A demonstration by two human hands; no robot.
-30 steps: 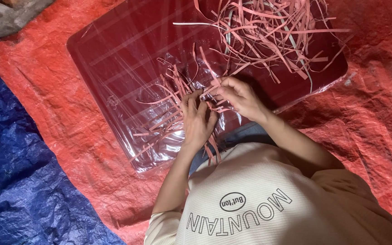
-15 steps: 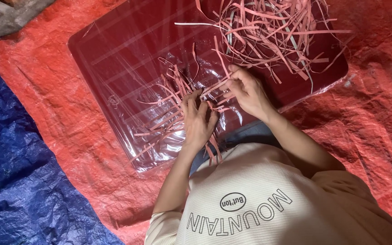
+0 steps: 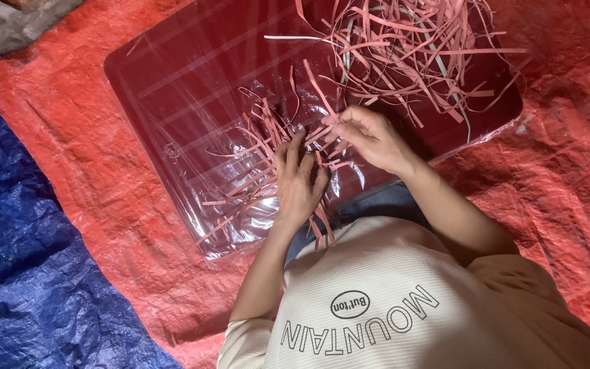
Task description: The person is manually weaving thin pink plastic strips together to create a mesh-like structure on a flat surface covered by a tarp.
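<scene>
I take the dark red board (image 3: 192, 89) as my landmark; a clear plastic sheet (image 3: 240, 225) lies over its near part. Its left corner and left edge show whole, with bare board between that edge and the hands, so there is open room on that side. The far right half is crowded by a loose heap of pink strips (image 3: 404, 48). Around the board lies an orange tarp (image 3: 90, 178), and beyond that, to the left, a blue tarp (image 3: 15, 273).

My left hand (image 3: 300, 184) rests flat near the board's near edge, fingers spread and pressing a fan of strips (image 3: 254, 171) against the plastic. My right hand (image 3: 370, 137), just right of it, has thumb and fingertips pinched on one pink strip (image 3: 319, 85) that rises toward the heap.

Half a second ago the right hand sat lower and closer to the left; it has lifted toward the heap, while the left has stayed put.

The board's near edge is hidden behind my arms and cream shirt (image 3: 390, 307), and its far edge is cut off. I cannot tell how the fan's strips cross under the palm.
</scene>
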